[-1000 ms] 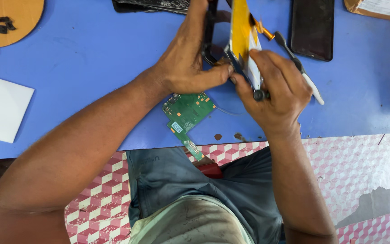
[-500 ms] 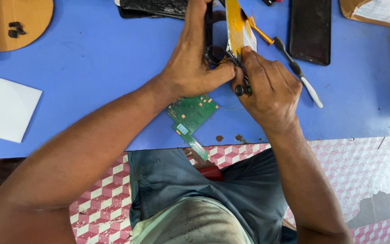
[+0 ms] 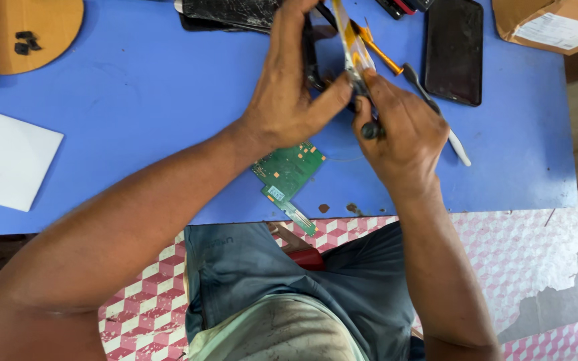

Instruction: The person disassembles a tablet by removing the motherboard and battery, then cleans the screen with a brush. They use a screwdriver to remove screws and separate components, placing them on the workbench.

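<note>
Head camera looks straight down on both hands working close together over a blue table (image 3: 135, 127). The left hand (image 3: 285, 93) is curled around a thin upright part with yellow-orange tape (image 3: 350, 40), its thumb pressed across toward the other hand and its fingers closed on the far side of the piece. The right hand (image 3: 403, 130) is closed around a small dark-handled tool (image 3: 369, 128), the rounded end of the handle showing between thumb and fingers; the tip is hidden where the two hands meet. Just below the hands, a green circuit board (image 3: 289, 170) lies flat at the table's near edge, a ribbon tail hanging over the side. Beside the right hand lies a white-handled tool (image 3: 451, 137), with a dark phone (image 3: 454, 50) beyond it. A cracked dark screen (image 3: 232, 12) sits behind the left hand. Further off are a cardboard box (image 3: 556, 23), a white sheet (image 3: 5, 160) and a round wooden board (image 3: 35, 30).
</note>
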